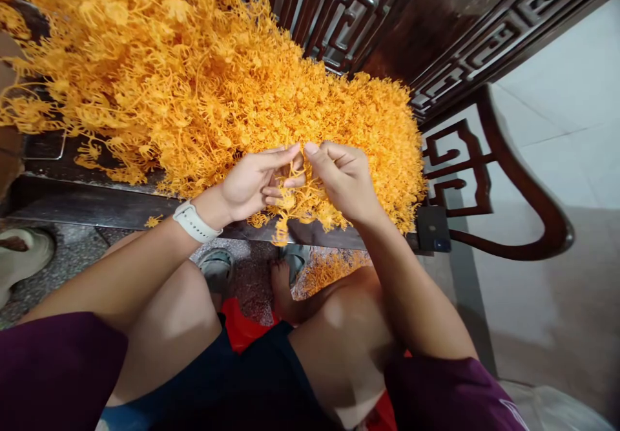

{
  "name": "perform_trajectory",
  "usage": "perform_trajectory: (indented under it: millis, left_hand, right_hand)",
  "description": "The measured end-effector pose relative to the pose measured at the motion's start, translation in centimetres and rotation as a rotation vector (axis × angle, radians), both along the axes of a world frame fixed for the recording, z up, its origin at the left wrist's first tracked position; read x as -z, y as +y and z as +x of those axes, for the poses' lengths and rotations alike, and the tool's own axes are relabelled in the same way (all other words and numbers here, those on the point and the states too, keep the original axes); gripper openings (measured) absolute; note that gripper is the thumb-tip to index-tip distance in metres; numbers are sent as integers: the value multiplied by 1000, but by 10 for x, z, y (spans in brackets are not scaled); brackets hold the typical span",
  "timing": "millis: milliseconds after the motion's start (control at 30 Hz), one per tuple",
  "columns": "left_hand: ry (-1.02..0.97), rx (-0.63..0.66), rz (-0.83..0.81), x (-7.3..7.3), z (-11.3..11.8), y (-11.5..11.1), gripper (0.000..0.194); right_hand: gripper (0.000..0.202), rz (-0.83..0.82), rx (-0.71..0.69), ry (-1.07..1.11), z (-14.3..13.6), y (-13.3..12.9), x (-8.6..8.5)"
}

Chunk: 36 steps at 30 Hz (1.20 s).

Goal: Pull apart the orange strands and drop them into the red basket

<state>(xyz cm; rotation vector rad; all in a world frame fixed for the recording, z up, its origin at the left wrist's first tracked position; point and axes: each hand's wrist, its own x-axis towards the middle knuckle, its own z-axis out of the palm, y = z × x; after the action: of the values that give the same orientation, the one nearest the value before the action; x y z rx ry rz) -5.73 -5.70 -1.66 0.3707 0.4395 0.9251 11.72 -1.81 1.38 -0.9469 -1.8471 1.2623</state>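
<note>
A large heap of orange, stringy plastic flower-like pieces (194, 88) covers the dark wooden bench. Above its front edge, my left hand (254, 182) pinches part of an orange flower-like piece (287, 201), whose strands dangle below the fingers. My right hand (343, 176) is closed close beside it, thumb pressed against the index finger, at the top of the same strands. The fingertips of both hands almost meet. What exactly lies between the right fingertips is too small to make out.
The bench's front edge (116, 205) runs below my hands. Behind the heap rises a carved wooden backrest (334, 24), with a curved armrest (527, 224) at right. A small dark box (433, 229) sits at the bench's right end. Orange scraps (334, 269) lie on the floor.
</note>
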Motion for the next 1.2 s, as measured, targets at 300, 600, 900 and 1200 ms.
perform_trajectory:
  millis: [300,600,900,1200]
  left_hand:
    - [99,91,-53,2,-7,-4,28]
    - [144,30,-79,6,-6,-3,23]
    - [248,47,6,4,-6,-5,25]
    - [356,327,430,0,-10,-11,49]
  right_hand:
    - [58,1,-354,-51,7,-6,-16]
    - [60,236,-232,-273,11,-12,-18]
    - [59,363,-282,-353,9,-21,-30]
    - [52,158,-600,-246,24,-15,-33]
